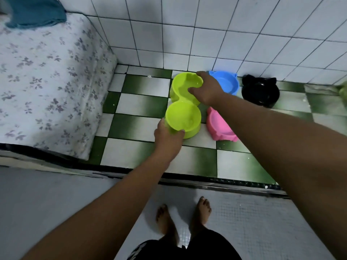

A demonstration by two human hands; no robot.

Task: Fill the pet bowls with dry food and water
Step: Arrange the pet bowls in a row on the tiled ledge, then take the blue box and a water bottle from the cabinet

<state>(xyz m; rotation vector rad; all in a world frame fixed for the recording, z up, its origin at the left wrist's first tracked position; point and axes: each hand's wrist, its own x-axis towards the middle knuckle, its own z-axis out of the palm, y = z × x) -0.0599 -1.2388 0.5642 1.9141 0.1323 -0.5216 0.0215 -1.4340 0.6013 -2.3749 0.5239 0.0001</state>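
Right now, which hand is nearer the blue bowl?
Right. The right hand grips the far rim of the green double bowl, just beside the blue bowl; the left hand grips its near end, farther off.

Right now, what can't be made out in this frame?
Head view:
Blue bowl: part hidden behind right hand.
Pink bowl: far side hidden by right forearm.
Black bowl: inside too dark to tell contents.
Green object: cut off by right edge.
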